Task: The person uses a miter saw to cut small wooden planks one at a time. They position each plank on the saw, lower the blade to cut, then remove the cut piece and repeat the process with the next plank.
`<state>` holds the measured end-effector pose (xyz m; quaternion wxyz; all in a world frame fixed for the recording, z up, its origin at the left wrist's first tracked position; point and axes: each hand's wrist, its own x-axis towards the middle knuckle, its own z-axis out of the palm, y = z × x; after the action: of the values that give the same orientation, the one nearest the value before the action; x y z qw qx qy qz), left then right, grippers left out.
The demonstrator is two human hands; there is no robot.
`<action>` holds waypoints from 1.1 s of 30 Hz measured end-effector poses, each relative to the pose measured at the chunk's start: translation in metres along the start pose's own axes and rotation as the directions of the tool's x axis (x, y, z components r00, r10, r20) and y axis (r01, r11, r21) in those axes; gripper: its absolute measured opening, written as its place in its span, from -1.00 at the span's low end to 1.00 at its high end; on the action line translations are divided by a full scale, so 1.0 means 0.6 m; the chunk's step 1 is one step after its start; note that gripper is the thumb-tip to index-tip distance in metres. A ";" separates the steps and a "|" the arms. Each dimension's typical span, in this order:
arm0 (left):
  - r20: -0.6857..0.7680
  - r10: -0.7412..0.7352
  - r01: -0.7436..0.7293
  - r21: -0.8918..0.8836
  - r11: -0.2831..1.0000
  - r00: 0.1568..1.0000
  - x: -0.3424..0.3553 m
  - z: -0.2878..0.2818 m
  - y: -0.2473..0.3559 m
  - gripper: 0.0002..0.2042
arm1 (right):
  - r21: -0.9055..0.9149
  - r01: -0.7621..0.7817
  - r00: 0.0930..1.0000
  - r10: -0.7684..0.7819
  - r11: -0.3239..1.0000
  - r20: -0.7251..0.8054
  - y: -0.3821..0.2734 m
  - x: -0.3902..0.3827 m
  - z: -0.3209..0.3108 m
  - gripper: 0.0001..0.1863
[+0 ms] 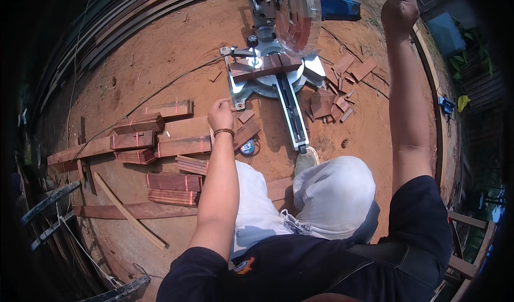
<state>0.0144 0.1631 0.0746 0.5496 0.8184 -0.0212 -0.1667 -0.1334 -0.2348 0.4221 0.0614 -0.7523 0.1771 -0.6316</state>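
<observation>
A mitre saw (pixel 273 80) stands on the ground before me, its clear blade guard (pixel 306 23) raised over the table. Dark reddish wood (pixel 249 69) lies across the saw's table against the fence, under a clamp. My left hand (pixel 220 115), with a beaded bracelet at the wrist, is closed beside the front left corner of the saw's base. Whether anything is inside its fingers is hidden. High at the upper right, my right hand (pixel 400 12) is closed and raised, away from the saw. Its palm is turned out of sight, so its contents cannot be made out.
Bundled wood pieces (pixel 175 182) lie in stacks at the left. Offcuts (pixel 326 103) are scattered right of the saw. A blue tape measure (pixel 247 147) rests near my left knee. A cable (pixel 176 82) crosses the dirt. Long boards (pixel 123 21) lie at far left.
</observation>
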 end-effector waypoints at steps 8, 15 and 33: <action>0.060 0.037 -0.039 0.043 0.998 0.998 0.018 -0.036 -0.053 -0.75 | -0.075 -0.912 0.329 0.827 0.404 0.456 0.202 -0.518 -0.043 -0.77; 0.128 -0.121 0.106 0.118 0.987 0.984 0.022 -0.099 -0.117 -0.78 | -0.245 -0.900 0.097 0.715 0.360 0.692 0.275 -0.709 0.186 -0.46; 0.187 -0.180 0.131 0.245 0.961 0.966 0.009 -0.106 -0.121 -0.79 | -0.348 -0.887 0.007 0.762 0.304 0.647 0.184 -0.593 0.216 -0.23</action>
<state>0.0275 0.2472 0.0289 0.4306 0.8539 -0.0332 -0.2905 -0.0780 -0.2322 0.0318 0.5419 -0.6705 0.4904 -0.1279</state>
